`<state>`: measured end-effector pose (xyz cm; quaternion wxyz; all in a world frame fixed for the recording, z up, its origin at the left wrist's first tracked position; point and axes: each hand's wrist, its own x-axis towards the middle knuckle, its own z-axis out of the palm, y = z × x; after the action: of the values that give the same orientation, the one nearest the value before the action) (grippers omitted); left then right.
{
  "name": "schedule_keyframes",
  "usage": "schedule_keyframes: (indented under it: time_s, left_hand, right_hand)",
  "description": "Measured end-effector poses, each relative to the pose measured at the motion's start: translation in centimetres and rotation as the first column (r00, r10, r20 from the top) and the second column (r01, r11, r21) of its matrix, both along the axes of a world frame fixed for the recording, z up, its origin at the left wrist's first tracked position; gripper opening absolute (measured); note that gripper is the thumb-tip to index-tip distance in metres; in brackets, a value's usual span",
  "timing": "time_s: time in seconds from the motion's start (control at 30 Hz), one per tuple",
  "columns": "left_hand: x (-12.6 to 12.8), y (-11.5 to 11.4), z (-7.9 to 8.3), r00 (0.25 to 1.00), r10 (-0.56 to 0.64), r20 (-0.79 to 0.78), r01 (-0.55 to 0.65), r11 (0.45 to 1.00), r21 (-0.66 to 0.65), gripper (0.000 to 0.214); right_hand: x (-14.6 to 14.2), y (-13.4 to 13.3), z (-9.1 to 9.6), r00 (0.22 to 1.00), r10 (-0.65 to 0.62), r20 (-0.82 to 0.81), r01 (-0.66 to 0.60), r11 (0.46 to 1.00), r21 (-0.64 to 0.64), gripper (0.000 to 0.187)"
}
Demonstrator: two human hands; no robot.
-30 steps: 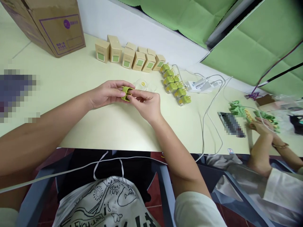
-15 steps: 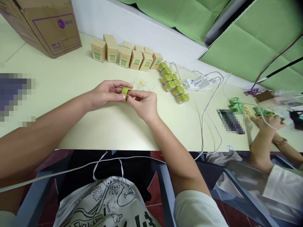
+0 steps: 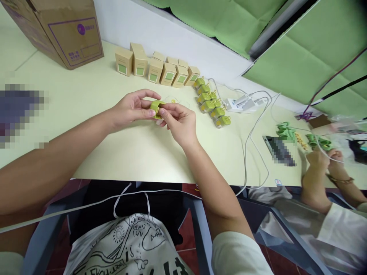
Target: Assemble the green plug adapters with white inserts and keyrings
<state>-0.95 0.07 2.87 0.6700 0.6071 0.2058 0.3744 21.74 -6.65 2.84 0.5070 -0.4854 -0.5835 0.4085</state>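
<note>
Above the middle of the table, my left hand [image 3: 133, 109] pinches a small olive-green curved plastic piece [image 3: 155, 106] by its left side. From the other side, my right hand [image 3: 181, 121] closes its thumb and fingers on the same piece, with a small yellowish bit showing at the thumb tip. The hollow of the piece faces right, and the fingers partly cover it. Just behind my hands lies a clear plastic part with a yellow spot [image 3: 173, 101], mostly hidden by my fingers. To the right, several green-topped clear containers with loops [image 3: 207, 105] stand in rows.
Small cardboard boxes [image 3: 155, 72] line the wall, beside a large carton [image 3: 75, 44]. A power strip [image 3: 242, 105] with white cables lies right of the containers. Further right are a phone [image 3: 278, 151], green pieces [image 3: 285, 131] and a co-worker's hands [image 3: 318, 158].
The green piece has turned so its hollow shows more, and my right hand has shifted slightly right with its fingers round the edge. The co-worker's hands have moved nearer the table's front edge.
</note>
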Motion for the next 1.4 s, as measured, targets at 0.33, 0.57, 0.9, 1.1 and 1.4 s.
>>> schedule_keyframes:
  time_s: [0.33, 0.57, 0.9, 1.1, 1.4]
  left_hand:
    - [0.0, -0.7, 0.6, 0.998, -0.037, 0.042, 0.04, 0.997, -0.062, 0.074]
    - [0.0, -0.7, 0.2, 0.992, -0.098, 0.078, 0.106, 0.989, -0.101, 0.063]
    - [0.1, -1.6, 1.3, 0.997, -0.067, 0.047, 0.072, 0.991, -0.112, 0.072]
    - [0.3, -1.5, 1.1, 0.995, -0.083, 0.058, 0.089, 0.99, -0.112, 0.072]
    - [-0.1, -0.8, 0.6, 0.971, -0.195, 0.135, 0.208, 0.973, -0.097, 0.056]
  right_hand:
    - [-0.3, 0.2, 0.5, 0.998, -0.063, -0.025, 0.063, 0.998, -0.015, 0.087]
    - [0.1, 0.0, 0.6, 0.99, 0.08, -0.112, -0.097, 0.984, -0.15, 0.084]
    - [-0.2, -0.6, 1.5, 0.959, 0.189, -0.21, -0.228, 0.957, -0.179, 0.072]
    - [-0.2, -0.4, 1.0, 0.937, 0.204, -0.284, -0.259, 0.95, -0.172, 0.065]
    - [-0.3, -0.7, 0.9, 0.944, 0.204, -0.258, -0.239, 0.964, -0.113, 0.065]
